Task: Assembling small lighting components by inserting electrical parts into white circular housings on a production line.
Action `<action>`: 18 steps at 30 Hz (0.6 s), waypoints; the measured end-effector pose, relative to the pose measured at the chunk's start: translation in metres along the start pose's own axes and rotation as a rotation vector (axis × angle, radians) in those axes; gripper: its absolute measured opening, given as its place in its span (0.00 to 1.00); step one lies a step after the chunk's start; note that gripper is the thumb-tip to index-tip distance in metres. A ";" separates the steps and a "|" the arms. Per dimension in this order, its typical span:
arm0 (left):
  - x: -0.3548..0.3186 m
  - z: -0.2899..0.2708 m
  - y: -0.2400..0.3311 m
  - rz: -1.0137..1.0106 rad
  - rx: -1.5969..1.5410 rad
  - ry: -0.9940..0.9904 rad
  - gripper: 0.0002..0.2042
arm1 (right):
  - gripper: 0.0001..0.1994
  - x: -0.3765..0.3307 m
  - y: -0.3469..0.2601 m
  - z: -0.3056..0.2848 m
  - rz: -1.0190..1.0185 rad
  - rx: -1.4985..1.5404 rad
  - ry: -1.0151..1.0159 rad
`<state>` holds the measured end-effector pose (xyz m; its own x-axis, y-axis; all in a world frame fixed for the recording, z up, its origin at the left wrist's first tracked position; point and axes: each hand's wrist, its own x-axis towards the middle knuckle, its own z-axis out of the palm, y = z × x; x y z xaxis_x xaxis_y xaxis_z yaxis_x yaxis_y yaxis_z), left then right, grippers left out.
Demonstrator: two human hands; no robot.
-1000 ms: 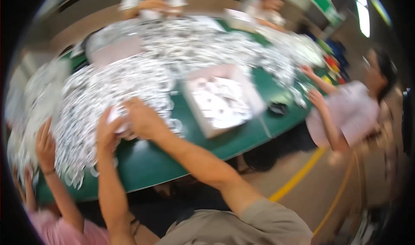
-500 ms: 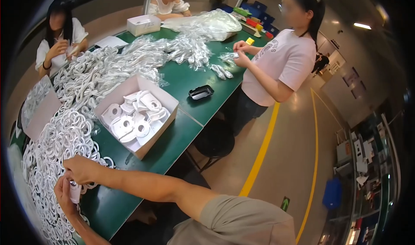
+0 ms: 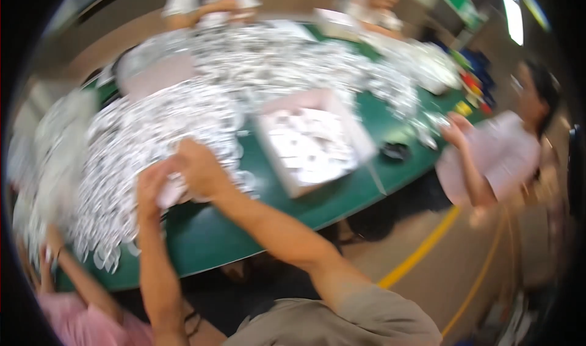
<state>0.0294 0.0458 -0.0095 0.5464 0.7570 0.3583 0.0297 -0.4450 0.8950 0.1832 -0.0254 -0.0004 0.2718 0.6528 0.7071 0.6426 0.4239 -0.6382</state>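
Observation:
A flat white plastic piece (image 3: pixel 171 192) is pinched in my left hand (image 3: pixel 152 187), whose fingers are closed round its edge. My right hand (image 3: pixel 200 168) is curled against the top of the left one, its fingers closed; what they grip is hidden and blurred. Both hands are over the near edge of a wide heap of white rings or loops (image 3: pixel 116 163). To their right stands an open carton (image 3: pixel 365 132) holding several white plastic pieces (image 3: pixel 311 141), some with round holes.
A green table (image 3: pixel 210 242) carries everything. Clear-bagged white bundles (image 3: pixel 390 90) lie farther back, near a small black tray (image 3: pixel 395 151). Co-workers sit across the table; one in pink (image 3: pixel 494 157) is at the right. Another person's arms (image 3: pixel 85 279) reach in at lower left.
The view has swung left and blurred, so the table and carton appear farther right. A co-worker's arms now show at lower left. My hands stay together at the white piece.

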 end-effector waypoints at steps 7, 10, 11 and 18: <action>-0.013 -0.030 0.046 -0.185 -0.255 -0.156 0.12 | 0.14 0.023 -0.052 -0.018 0.242 0.039 -0.410; -0.011 -0.022 0.023 0.096 -0.184 -0.096 0.20 | 0.15 0.022 -0.049 -0.020 0.245 -0.054 -0.399; -0.008 -0.021 0.017 0.295 -0.222 -0.037 0.24 | 0.13 0.028 -0.069 -0.038 0.389 0.017 -0.385; 0.004 -0.037 0.027 0.012 -0.540 0.424 0.26 | 0.21 0.007 -0.029 -0.113 0.554 1.096 0.324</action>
<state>0.0010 0.0542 0.0262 0.1664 0.9243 0.3435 -0.4554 -0.2369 0.8582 0.2475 -0.1044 0.0571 0.5749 0.7911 0.2088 -0.4976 0.5406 -0.6783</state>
